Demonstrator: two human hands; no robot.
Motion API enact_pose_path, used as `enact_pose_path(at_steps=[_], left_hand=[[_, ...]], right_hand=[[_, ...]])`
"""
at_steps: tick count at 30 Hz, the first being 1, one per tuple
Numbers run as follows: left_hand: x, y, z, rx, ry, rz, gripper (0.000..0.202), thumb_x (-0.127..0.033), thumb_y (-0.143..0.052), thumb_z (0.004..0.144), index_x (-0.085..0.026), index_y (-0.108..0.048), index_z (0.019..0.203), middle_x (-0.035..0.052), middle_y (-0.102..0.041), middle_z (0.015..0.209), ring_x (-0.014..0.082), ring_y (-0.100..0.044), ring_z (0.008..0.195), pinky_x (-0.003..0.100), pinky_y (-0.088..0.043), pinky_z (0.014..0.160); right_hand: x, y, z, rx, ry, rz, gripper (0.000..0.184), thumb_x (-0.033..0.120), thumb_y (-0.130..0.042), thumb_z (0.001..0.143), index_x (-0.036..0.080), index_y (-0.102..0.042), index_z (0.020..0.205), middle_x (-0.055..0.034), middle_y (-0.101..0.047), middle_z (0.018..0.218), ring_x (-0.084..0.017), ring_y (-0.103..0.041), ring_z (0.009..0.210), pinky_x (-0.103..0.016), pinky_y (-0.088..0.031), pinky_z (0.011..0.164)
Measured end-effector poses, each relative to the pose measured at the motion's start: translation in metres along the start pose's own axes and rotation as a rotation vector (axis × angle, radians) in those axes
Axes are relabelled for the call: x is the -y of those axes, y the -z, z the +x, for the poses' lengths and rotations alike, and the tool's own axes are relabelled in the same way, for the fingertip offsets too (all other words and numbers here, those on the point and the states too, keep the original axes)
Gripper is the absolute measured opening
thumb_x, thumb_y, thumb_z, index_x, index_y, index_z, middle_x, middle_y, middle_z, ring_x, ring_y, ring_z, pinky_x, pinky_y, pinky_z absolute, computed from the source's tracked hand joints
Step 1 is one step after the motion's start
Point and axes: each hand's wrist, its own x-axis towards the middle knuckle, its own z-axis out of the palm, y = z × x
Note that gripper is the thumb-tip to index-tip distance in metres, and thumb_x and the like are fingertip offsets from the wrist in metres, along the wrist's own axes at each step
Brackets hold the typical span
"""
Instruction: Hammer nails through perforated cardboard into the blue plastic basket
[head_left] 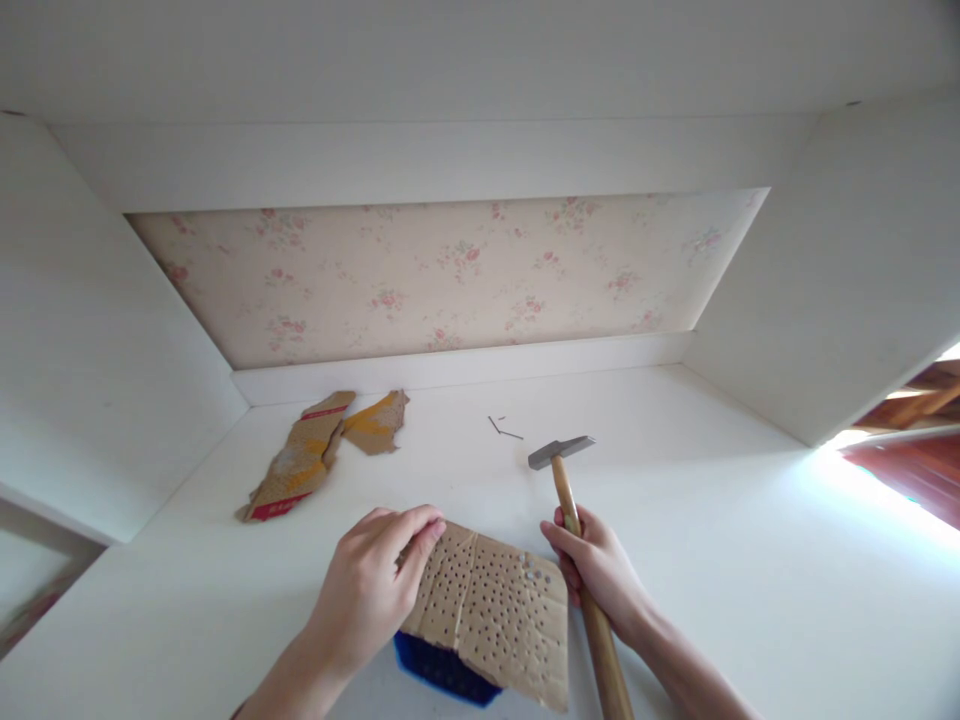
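My left hand (pixel 379 570) pinches the upper left corner of a brown cardboard piece (pixel 499 610) dotted with many small holes. Several nail heads (pixel 535 570) show grey near its upper right corner. Beneath the cardboard's lower left edge sits a blue plastic container (pixel 442 668), mostly covered, its contents hidden. Wrapped round the wooden handle of a hammer (pixel 574 500) is my right hand (pixel 600 570), just right of the cardboard. The hammer's metal head points away from me, above the white surface.
Torn cardboard scraps (pixel 296 460) with red and yellow print lie at the back left. A few loose nails (pixel 504 430) are on the white desktop (pixel 720 560) behind the hammer. White panels (pixel 825 250) close in both sides, with an overhead shelf (pixel 480 60).
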Motion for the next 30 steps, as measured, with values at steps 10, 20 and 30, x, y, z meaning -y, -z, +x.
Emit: enact_pose_path(at_steps=[10, 20, 30], left_hand=[[0.000, -0.004, -0.002, 0.014, -0.045, -0.026, 0.013, -0.015, -0.057, 0.093, -0.021, -0.062, 0.104, 0.0016, -0.073, 0.089, 0.0147, -0.068, 0.077, 0.027, -0.053, 0.075], [0.003, -0.009, -0.007, 0.077, 0.070, -0.149, 0.011, -0.020, -0.056, 0.095, -0.022, -0.066, 0.098, 0.0029, -0.073, 0.093, 0.0162, -0.069, 0.088, 0.025, -0.055, 0.083], [-0.001, -0.013, -0.008, 0.059, 0.180, -0.172, 0.013, -0.023, -0.050, 0.097, -0.022, -0.063, 0.096, 0.0035, -0.073, 0.094, 0.0161, -0.070, 0.085, 0.025, -0.056, 0.080]], right_hand=[[0.004, -0.001, -0.002, -0.001, 0.010, -0.024, 0.024, 0.037, -0.060, 0.083, 0.027, -0.040, 0.076, 0.0140, -0.039, 0.042, -0.008, -0.031, 0.033, -0.018, -0.032, 0.029], [0.000, 0.000, -0.003, 0.026, 0.024, -0.031, 0.026, 0.042, -0.061, 0.084, 0.026, -0.040, 0.077, 0.0133, -0.039, 0.045, -0.008, -0.034, 0.035, -0.019, -0.035, 0.029], [0.019, 0.003, -0.020, 0.059, 0.100, 0.008, 0.036, 0.058, -0.054, 0.089, 0.025, -0.043, 0.078, 0.0133, -0.037, 0.049, -0.005, -0.026, 0.033, -0.016, -0.029, 0.030]])
